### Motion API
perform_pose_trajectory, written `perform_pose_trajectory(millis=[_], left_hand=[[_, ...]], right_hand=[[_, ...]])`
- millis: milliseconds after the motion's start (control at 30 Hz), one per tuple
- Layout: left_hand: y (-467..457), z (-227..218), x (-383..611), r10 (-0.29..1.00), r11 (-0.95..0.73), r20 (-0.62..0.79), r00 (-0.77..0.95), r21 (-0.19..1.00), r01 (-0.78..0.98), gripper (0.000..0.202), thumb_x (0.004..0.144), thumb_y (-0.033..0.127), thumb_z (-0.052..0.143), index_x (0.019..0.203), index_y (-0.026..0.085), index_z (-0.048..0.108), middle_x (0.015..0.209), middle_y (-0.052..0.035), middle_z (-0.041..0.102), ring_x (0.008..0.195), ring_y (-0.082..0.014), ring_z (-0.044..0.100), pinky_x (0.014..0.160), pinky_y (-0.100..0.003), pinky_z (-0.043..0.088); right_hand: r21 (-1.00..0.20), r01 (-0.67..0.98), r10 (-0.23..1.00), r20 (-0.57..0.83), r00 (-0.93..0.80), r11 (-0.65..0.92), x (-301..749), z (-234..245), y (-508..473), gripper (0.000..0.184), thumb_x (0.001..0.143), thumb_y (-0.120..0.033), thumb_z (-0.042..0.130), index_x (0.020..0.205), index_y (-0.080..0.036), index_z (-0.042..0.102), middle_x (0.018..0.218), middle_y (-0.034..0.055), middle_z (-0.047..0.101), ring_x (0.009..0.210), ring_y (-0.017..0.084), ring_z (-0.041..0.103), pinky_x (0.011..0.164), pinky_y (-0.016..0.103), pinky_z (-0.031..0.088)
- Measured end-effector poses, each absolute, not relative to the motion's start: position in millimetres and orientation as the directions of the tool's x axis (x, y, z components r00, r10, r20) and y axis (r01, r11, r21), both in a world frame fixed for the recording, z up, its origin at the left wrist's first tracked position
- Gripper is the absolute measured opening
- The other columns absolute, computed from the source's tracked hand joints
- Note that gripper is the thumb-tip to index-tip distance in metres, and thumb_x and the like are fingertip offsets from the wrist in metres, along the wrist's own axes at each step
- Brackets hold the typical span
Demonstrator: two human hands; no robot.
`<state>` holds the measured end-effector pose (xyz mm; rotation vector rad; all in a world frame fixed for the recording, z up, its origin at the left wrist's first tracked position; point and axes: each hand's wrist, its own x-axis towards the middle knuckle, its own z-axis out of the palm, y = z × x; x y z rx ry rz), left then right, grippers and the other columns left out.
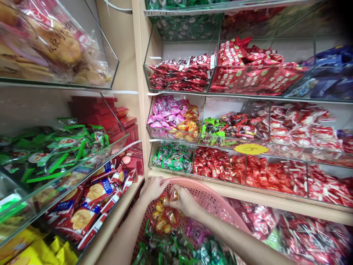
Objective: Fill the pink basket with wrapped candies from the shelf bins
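Observation:
A pink perforated plastic basket (pixel 220 206) stands tilted below the shelves. My left hand (pixel 154 188) grips its rim at the far left. Inside the basket my right hand (pixel 186 201) is closed, pinching a small candy in a gold and red wrapper (pixel 174 194). Beneath it lies a cluster of similar gold and red wrapped candies (pixel 162 221). Nearer to me in the basket are green-wrapped packets (pixel 168 247) and purple-wrapped candies (pixel 196 231). The fingertips of both hands are partly hidden.
Clear-fronted bins of wrapped sweets fill the shelves ahead, among them pink and gold candies (pixel 168 112) and red candies (pixel 212 163). At left, a glass bin holds green packets (pixel 63 147) above blue and red biscuit packs (pixel 96 191). A wooden shelf edge (pixel 264 193) runs behind the basket.

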<state>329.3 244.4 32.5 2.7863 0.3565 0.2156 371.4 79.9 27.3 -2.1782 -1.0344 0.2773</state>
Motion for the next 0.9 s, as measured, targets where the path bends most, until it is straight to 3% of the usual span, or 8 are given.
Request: perform_pose_trajectory(millis=[100, 233, 433, 633, 767, 900], left_hand=[[245, 30, 330, 0.277, -0.913, 0.111, 0.955, 0.34, 0.225, 0.05, 0.089, 0.056, 0.03, 0.084, 0.021, 0.065, 0.085, -0.0085, 0.071, 0.083, -0.0222, 0.065, 0.064, -0.027, 0.038], [245, 30, 330, 0.275, -0.91, 0.123, 0.954, 0.353, 0.217, 0.05, 0.088, 0.057, 0.03, 0.083, 0.021, 0.065, 0.083, -0.0082, 0.071, 0.08, -0.0216, 0.064, 0.063, -0.027, 0.037], [247, 29, 329, 0.271, -0.905, 0.138, 0.953, 0.373, 0.203, 0.049, 0.089, 0.054, 0.03, 0.078, 0.021, 0.065, 0.081, -0.0069, 0.071, 0.078, -0.0193, 0.064, 0.064, -0.025, 0.037], [250, 23, 332, 0.274, -0.898, 0.166, 0.947, 0.397, 0.19, 0.05, 0.089, 0.055, 0.031, 0.076, 0.02, 0.064, 0.078, -0.0061, 0.07, 0.075, -0.0181, 0.063, 0.062, -0.024, 0.036], [250, 21, 332, 0.274, -0.897, 0.19, 0.943, 0.405, 0.179, 0.05, 0.089, 0.055, 0.03, 0.071, 0.021, 0.062, 0.073, -0.005, 0.069, 0.069, -0.0171, 0.062, 0.058, -0.024, 0.033], [251, 18, 333, 0.286, -0.895, 0.202, 0.937, 0.406, 0.186, 0.049, 0.089, 0.054, 0.031, 0.071, 0.021, 0.061, 0.072, -0.0046, 0.068, 0.067, -0.0169, 0.062, 0.056, -0.025, 0.03]], right_hand=[[-0.658, 0.499, 0.681, -0.029, 0.731, -0.564, 385, 23, 74, 0.039, 0.058, -0.032, 0.076, 0.084, -0.019, 0.049, 0.069, -0.0032, 0.055, 0.066, 0.017, 0.053, 0.058, 0.026, 0.037], [-0.686, 0.424, 0.647, -0.09, 0.758, -0.592, 389, 17, 82, 0.04, 0.056, -0.03, 0.076, 0.083, -0.019, 0.048, 0.072, -0.0032, 0.055, 0.07, 0.018, 0.054, 0.058, 0.026, 0.037], [-0.618, 0.596, 0.677, 0.137, 0.723, -0.512, 375, 13, 102, 0.049, 0.058, -0.037, 0.077, 0.096, -0.019, 0.051, 0.103, 0.0061, 0.057, 0.099, 0.025, 0.051, 0.082, 0.033, 0.04], [-0.559, 0.607, 0.654, 0.146, 0.742, -0.564, 367, -2, 100, 0.062, 0.052, -0.034, 0.082, 0.105, -0.021, 0.052, 0.11, 0.0059, 0.054, 0.103, 0.027, 0.049, 0.086, 0.036, 0.04], [-0.538, 0.671, 0.681, 0.224, 0.697, -0.51, 368, 16, 89, 0.057, 0.059, -0.036, 0.079, 0.106, -0.022, 0.053, 0.111, 0.0059, 0.054, 0.105, 0.026, 0.05, 0.088, 0.034, 0.041], [-0.442, 0.795, 0.71, 0.388, 0.587, -0.416, 371, 68, 70, 0.032, 0.078, -0.039, 0.064, 0.103, -0.021, 0.054, 0.108, 0.0069, 0.055, 0.101, 0.024, 0.051, 0.084, 0.034, 0.043]])
